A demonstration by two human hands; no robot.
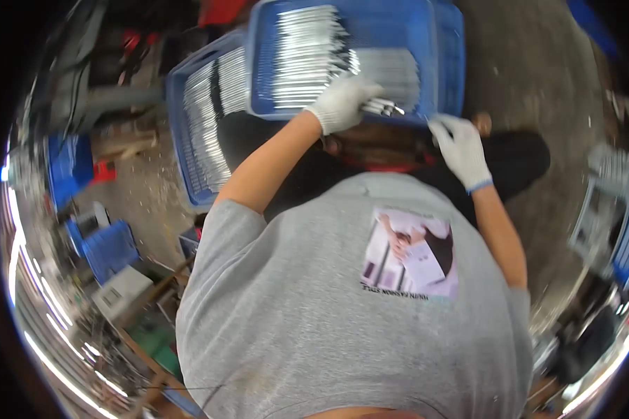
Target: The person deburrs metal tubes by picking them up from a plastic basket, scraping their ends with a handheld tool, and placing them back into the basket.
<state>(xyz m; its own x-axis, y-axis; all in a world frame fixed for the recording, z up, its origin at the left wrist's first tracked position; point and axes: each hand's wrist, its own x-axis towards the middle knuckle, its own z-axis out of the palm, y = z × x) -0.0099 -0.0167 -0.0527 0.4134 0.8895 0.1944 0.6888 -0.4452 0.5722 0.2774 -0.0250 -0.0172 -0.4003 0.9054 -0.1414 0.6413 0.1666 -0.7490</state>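
Observation:
My left hand (346, 103), in a white knit glove, is closed around a small bunch of shiny metal rods (382, 107) with ends pointing right. It is over the near side of a blue plastic crate (426, 42). Inside the crate, long silvery rods (304, 59) lie stacked in a row on the left, and a duller grey stack (388, 73) lies on the right. My right hand (461, 146), also gloved, is just off the crate's near right corner. Its fingertips are drawn together; what is between them is too small and blurred to name.
A second blue crate (178, 140) with more metal rods stands left of the first, by my left knee. Blue bins (108, 251) and a pale box (122, 290) are at the left. A grey rack (594, 209) stands far right on the concrete floor (531, 77).

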